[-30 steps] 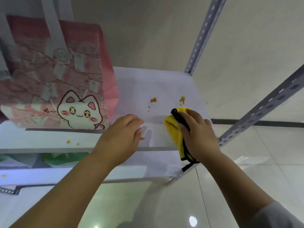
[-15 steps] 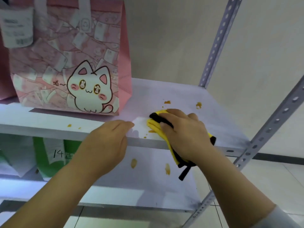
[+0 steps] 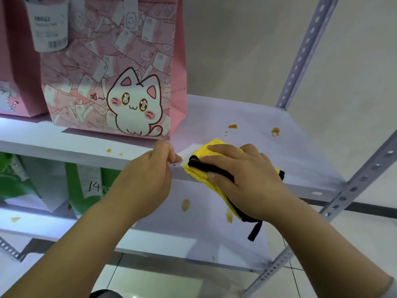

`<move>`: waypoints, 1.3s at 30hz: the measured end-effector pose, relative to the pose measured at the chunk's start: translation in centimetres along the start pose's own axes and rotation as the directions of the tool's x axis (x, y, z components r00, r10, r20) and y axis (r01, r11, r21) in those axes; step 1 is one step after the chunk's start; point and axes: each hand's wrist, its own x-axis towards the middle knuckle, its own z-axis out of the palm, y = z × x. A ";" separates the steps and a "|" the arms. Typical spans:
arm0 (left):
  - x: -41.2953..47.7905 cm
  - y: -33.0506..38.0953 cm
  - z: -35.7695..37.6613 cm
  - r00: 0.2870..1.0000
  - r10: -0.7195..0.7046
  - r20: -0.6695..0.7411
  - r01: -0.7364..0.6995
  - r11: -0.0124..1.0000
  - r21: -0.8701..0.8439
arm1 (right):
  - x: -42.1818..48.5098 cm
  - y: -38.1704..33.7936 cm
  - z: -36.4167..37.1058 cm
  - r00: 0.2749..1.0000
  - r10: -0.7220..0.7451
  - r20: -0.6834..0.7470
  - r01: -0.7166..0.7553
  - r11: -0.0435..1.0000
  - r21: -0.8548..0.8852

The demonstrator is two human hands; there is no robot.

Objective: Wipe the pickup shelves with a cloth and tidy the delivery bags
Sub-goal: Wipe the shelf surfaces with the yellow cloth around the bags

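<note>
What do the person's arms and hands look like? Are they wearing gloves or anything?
No gloves. Both hands, the left hand and the right hand, are bare, with no rings, watch or bracelet in sight. The forearms are bare too. Only the right arm shows clothing: the edge of a light grey sleeve at the bottom right corner. The fingernails look short and unpainted.

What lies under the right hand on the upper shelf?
A folded yellow cloth with black trim lies under the right hand, pressed on the upper shelf. Any stains beneath the cloth are hidden.
</note>
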 end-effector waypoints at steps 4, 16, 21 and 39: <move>0.4 -0.2 0.0 1.000 0.027 -0.003 -0.027 0.999 0.038 | 0.2 -1.5 1.0 0.998 -0.005 -0.056 -0.002 0.992 -0.126; 2.3 2.5 0.2 0.993 0.112 0.021 -0.113 0.958 0.263 | -0.3 6.4 -2.6 0.924 0.369 0.100 -0.377 0.923 0.079; 3.3 3.2 1.5 0.994 0.082 0.076 -0.097 0.969 0.225 | 1.7 4.4 -2.0 0.971 0.202 0.127 -0.199 0.979 -0.032; 3.5 2.2 1.3 0.993 0.085 0.084 -0.104 0.960 0.261 | 11.2 10.5 -0.3 0.954 0.270 0.133 -0.262 0.962 -0.078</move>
